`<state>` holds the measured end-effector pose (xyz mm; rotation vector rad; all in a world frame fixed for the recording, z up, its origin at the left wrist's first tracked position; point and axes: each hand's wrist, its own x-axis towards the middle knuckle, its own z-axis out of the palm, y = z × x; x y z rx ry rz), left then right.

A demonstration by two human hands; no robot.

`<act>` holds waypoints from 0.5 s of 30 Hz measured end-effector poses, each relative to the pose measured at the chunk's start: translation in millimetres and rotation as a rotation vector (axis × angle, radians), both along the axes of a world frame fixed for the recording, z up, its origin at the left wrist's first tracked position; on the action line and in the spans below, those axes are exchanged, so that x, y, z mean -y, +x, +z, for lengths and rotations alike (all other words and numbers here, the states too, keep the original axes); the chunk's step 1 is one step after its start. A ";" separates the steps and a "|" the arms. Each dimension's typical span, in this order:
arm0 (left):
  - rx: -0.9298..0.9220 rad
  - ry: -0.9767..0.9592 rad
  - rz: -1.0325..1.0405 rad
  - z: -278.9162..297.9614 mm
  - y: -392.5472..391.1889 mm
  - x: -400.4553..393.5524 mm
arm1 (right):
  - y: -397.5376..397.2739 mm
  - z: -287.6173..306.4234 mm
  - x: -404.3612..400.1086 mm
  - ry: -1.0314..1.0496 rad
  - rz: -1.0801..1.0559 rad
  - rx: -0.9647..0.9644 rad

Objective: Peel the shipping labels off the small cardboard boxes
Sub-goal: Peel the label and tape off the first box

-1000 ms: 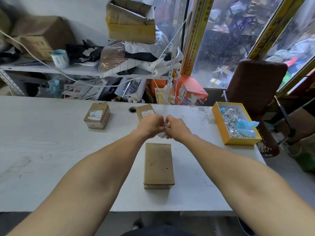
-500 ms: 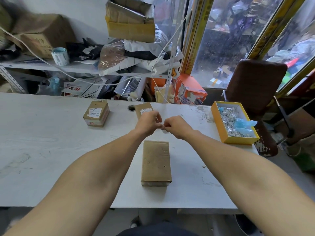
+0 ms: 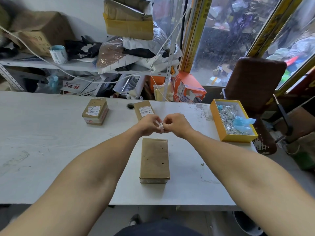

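Peeled label (image 3: 161, 126) at table centre, pinched between both hands, likely being crumpled | left hand (image 3: 148, 124), right hand (image 3: 175, 124) fingertips pressed together | bare box (image 3: 154, 160) at 6 o'clock | labelled boxes (image 3: 95, 111) at 10–11 | scrap tray (image 3: 232, 121) at 3, probably its destination

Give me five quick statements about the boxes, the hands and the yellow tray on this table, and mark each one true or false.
1. The nearest box has a bare top with no label. True.
2. Both hands pinch a small white scrap between them. True: left hand, right hand.
3. The yellow tray is empty. False: it holds crumpled white scraps and something pale blue.
4. The far-left box still carries a label. True.
5. The hands rest on the nearest box. False: they are beyond it, not touching it.
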<state>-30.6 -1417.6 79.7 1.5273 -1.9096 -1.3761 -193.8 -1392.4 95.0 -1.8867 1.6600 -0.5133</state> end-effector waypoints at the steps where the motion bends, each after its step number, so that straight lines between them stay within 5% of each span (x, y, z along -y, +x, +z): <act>1: 0.012 -0.001 0.002 0.1 0.1 0.3 | -0.5 -0.5 -0.8 0.003 0.003 0.004; 9: 0.229 -0.124 -0.088 8.0 -2.4 0.9 | -5.8 2.2 1.0 0.111 0.027 -0.206; 15: 0.590 -0.497 -0.175 15.8 -8.6 -1.1 | 4.4 1.3 5.1 0.068 0.141 -0.399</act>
